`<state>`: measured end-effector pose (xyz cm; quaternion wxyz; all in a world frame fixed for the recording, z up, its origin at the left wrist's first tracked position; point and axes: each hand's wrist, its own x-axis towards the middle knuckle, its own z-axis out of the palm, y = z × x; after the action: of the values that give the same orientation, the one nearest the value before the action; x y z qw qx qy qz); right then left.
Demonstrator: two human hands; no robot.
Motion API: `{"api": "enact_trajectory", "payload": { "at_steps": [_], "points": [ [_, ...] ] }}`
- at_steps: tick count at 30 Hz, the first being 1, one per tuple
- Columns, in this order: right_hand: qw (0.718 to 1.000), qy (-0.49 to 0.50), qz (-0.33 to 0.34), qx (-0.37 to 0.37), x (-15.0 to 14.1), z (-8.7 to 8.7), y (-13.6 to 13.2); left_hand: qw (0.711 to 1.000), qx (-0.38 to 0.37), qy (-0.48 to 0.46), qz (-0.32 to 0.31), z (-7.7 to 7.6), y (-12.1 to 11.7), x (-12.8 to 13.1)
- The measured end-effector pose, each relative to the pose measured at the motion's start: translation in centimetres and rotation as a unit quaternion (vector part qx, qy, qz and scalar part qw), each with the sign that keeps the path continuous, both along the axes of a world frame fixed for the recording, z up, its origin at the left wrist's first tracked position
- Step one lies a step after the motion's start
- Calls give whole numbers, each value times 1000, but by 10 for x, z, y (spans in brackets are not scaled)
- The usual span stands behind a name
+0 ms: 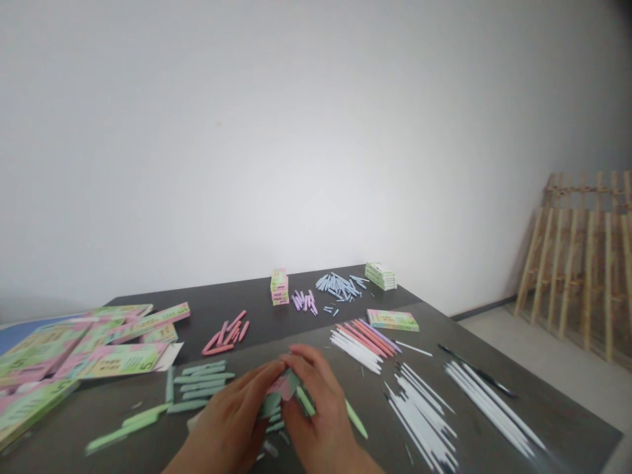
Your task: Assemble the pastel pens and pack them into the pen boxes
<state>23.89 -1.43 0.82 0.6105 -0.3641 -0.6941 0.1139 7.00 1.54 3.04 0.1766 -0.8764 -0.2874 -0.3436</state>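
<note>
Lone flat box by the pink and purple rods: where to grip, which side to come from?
I'd pinch the box mid-length across its narrow width, right hand coming from above. It lies flat with its top uncovered, long edges running roughly left to right; the rods crowd its left end.

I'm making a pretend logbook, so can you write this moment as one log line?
Left hand: holding pink-and-green carton, mostly hidden | Right hand: holding same carton | Beside left hand: teal pen barrels
</note>
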Motion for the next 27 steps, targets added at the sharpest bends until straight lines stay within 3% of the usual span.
{"api": "enact_trajectory", "payload": {
  "at_steps": [7,12,17,22,27],
  "points": [
    [998,-42,-27,39,0,-4,0,999,-30,-9,-4,-4,0,-4],
    [995,-62,12,80,3,0,-1,995,-81,-55,12,-5,5,-3],
    [995,-29,25,95,0,4,1,998,-47,-47,16,4,3,3],
    [998,53,25,22,-6,1,3,999,35,-5,4,0,1,2],
    [993,102,56,-31,-8,5,5,1000,21,17,5,-4,-1,4]
  ]
}}
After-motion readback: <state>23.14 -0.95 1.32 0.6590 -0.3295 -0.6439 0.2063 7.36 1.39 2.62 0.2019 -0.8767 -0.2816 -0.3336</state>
